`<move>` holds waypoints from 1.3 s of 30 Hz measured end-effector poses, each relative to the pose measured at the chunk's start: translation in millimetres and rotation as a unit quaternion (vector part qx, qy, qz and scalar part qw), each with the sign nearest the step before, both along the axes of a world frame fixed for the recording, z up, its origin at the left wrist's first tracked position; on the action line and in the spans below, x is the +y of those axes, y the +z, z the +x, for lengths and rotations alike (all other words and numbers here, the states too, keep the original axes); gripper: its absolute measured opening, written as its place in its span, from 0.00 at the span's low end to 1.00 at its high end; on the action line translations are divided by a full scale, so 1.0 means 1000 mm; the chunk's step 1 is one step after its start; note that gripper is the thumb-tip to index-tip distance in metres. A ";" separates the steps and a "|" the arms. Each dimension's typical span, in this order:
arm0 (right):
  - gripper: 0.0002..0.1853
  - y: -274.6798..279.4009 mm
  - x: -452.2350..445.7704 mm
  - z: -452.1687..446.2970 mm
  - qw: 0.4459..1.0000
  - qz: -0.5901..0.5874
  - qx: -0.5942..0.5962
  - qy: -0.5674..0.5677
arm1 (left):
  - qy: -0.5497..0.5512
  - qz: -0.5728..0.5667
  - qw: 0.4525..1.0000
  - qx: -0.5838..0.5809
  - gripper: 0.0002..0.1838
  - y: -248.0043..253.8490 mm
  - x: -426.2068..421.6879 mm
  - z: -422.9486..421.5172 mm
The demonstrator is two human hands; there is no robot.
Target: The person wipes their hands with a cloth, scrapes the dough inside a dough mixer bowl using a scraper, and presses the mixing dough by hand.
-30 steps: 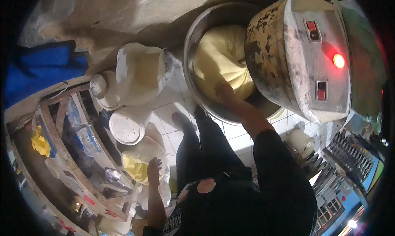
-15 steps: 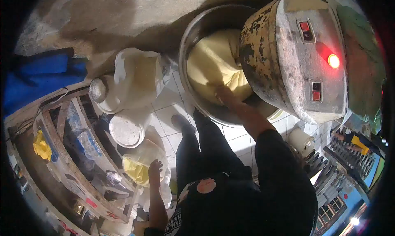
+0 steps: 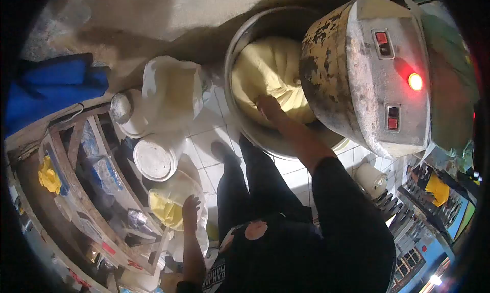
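White square floor tiles run beneath a rough grey-brown wall, where a bright blue cloth lies beside a worn wooden rack. Across the person's black top is a round pinkish emblem, and below it white capital lettering, too slanted and small to read with certainty. On the grey, flour-dusted face of a large mixer head with flaking cream paint, two red-and-black rocker switches carry no marking clear enough to read; between them glows a round red lamp. Pale yellow dough sits inside a deep round metal bowl, partly under the mixer head: smooth and domed toward the wall, gathered into glossy creases and folds near the machine. The person's right hand reaches over the bowl's near rim and touches the dough; whether its fingers grip any of it, I cannot tell. The left hand hangs with parted, loosely bent fingers, apparently holding nothing, near a whitish bag showing yellow material, close to a round white lidded bucket.
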State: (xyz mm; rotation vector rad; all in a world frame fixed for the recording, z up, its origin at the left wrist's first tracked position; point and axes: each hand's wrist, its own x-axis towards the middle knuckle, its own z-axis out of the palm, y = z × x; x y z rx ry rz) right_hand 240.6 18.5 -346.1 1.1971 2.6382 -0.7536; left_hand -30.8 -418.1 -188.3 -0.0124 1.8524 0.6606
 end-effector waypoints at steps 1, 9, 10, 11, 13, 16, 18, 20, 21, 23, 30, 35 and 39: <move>0.07 0.018 0.006 -0.005 0.996 -0.035 0.056 -0.055 | 0.021 0.009 1.000 0.003 0.23 -0.002 0.000 -0.001; 0.19 -0.034 -0.014 0.016 0.991 -0.085 -0.061 -0.084 | 0.032 -0.019 0.999 -0.003 0.22 -0.011 -0.031 -0.005; 0.20 -0.004 -0.004 0.001 0.986 -0.117 -0.101 -0.063 | 0.023 -0.009 1.000 0.000 0.22 -0.009 -0.027 -0.004; 0.21 0.023 0.008 -0.013 0.978 -0.147 -0.142 -0.043 | 0.015 0.004 1.000 0.002 0.22 -0.008 -0.020 -0.005; 0.21 0.040 0.014 -0.017 0.989 -0.077 -0.116 -0.038 | 0.037 0.017 0.999 -0.004 0.22 -0.012 -0.024 -0.008; 0.17 0.027 -0.021 0.020 0.993 0.102 -0.014 -0.057 | 0.042 0.002 0.999 0.004 0.21 -0.013 -0.025 -0.008; 0.15 -0.027 -0.040 0.056 0.992 0.087 -0.086 -0.036 | 0.054 0.000 0.998 -0.012 0.22 -0.022 -0.030 -0.009; 0.15 -0.048 -0.041 0.062 0.972 0.199 -0.116 0.039 | 0.040 -0.004 0.999 -0.015 0.21 -0.024 -0.026 -0.005; 0.15 -0.053 -0.039 0.062 0.956 0.254 -0.128 0.076 | 0.046 0.011 0.999 -0.020 0.21 -0.026 -0.026 -0.002; 0.16 -0.020 -0.027 0.047 0.978 0.011 -0.194 0.074 | 0.048 0.039 0.998 -0.030 0.21 -0.022 -0.031 -0.005; 0.15 0.034 -0.013 0.028 0.994 0.074 -0.006 -0.081 | 0.075 0.013 0.997 0.001 0.21 -0.023 -0.026 -0.003; 0.16 -0.023 -0.001 0.041 0.984 0.021 -0.174 0.017 | 0.045 0.008 0.999 -0.025 0.25 -0.031 -0.040 0.008; 0.17 0.031 0.019 0.008 0.992 -0.012 -0.104 -0.070 | 0.053 0.011 0.999 -0.008 0.21 -0.014 -0.034 0.013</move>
